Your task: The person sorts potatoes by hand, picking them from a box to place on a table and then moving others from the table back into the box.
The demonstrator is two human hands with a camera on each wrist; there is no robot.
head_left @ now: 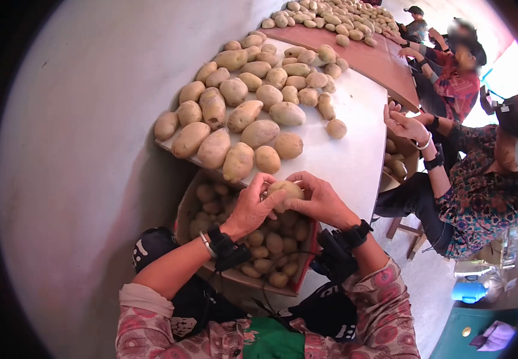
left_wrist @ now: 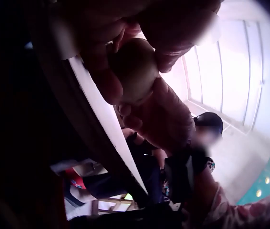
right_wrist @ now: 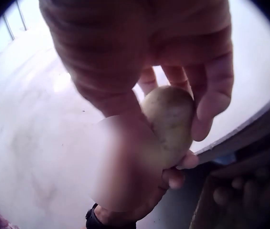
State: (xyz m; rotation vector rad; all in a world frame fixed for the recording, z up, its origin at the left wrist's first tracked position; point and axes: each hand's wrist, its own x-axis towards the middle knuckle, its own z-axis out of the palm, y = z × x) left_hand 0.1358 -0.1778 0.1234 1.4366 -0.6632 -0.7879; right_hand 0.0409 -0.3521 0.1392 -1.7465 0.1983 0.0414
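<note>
One potato (head_left: 286, 191) is held between both hands at the near edge of the white table, above a box of potatoes. My left hand (head_left: 252, 206) grips its left side, thumb and fingers curled round it. From the other side my right hand (head_left: 325, 202) pinches it with thumb and fingers. The left wrist view is dark, with the potato (left_wrist: 136, 71) between the fingers of both hands. In the right wrist view the potato (right_wrist: 169, 119) shows pale and smooth, fingers bent round it.
Many potatoes (head_left: 233, 93) lie on the white table (head_left: 361, 110). Below its near edge stands a box (head_left: 307, 263) holding more potatoes. Further potatoes (head_left: 343, 18) cover a reddish board (head_left: 385, 63) beyond. Several people sit along the right side, the nearest person's hand (head_left: 407, 127) near the table edge.
</note>
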